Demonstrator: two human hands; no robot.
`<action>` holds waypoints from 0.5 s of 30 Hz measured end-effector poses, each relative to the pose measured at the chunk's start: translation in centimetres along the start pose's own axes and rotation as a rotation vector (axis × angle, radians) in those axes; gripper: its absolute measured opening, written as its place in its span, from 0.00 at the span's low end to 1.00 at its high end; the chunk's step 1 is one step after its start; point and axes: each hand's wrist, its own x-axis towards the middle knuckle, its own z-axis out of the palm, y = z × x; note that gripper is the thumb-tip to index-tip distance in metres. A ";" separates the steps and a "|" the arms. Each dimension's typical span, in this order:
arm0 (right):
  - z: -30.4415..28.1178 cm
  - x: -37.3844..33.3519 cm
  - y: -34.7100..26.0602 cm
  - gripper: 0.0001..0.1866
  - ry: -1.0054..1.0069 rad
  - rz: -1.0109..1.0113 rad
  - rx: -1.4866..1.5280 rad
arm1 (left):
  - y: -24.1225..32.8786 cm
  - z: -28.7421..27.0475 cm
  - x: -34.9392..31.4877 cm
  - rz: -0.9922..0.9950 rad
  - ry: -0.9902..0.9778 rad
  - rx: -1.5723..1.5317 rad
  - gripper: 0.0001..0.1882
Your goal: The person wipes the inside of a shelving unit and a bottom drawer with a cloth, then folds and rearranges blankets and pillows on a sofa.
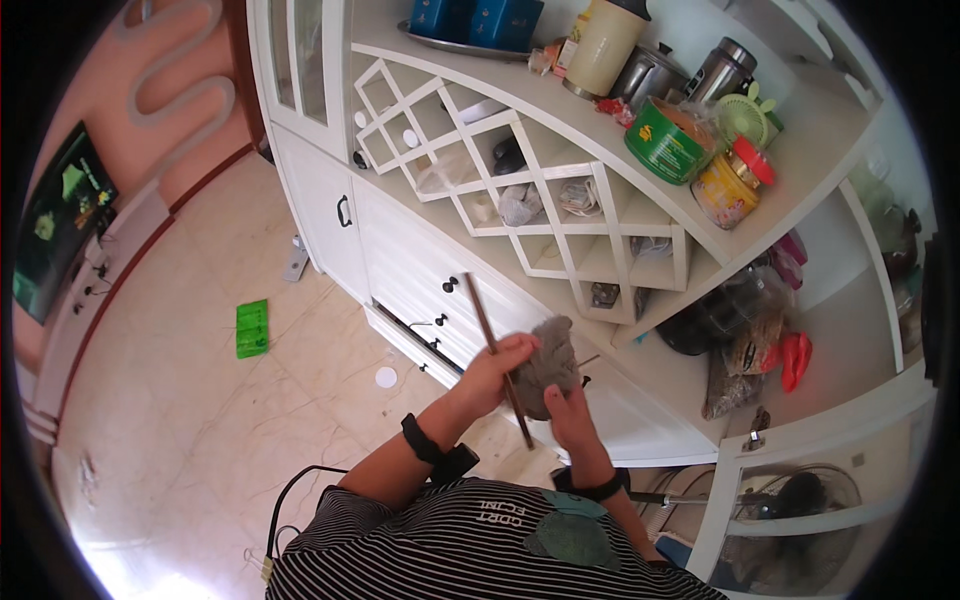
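Between both hands (530, 385) — crumpled grey cloth (548, 362), thin stick (497, 345)

Open tiled floor (200, 400) lies to the left, broken only by a green packet (252, 328) and a small white disc (386, 377). Ahead and right, a white cabinet (420, 270) blocks passage; its counter (650, 370) is crowded with bags (735, 365).
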 end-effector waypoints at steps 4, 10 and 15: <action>1.2 2.1 1.3 0.23 0.194 0.199 0.238 | 0.7 -2.3 0.2 -0.092 -0.063 -0.008 0.09; 1.5 4.9 -1.0 0.21 0.169 -0.176 -0.782 | 3.1 -4.1 -0.5 -0.019 0.031 0.117 0.12; 3.4 11.7 -8.2 0.22 0.050 -0.814 -1.684 | 3.3 -5.1 0.3 0.154 0.249 0.232 0.11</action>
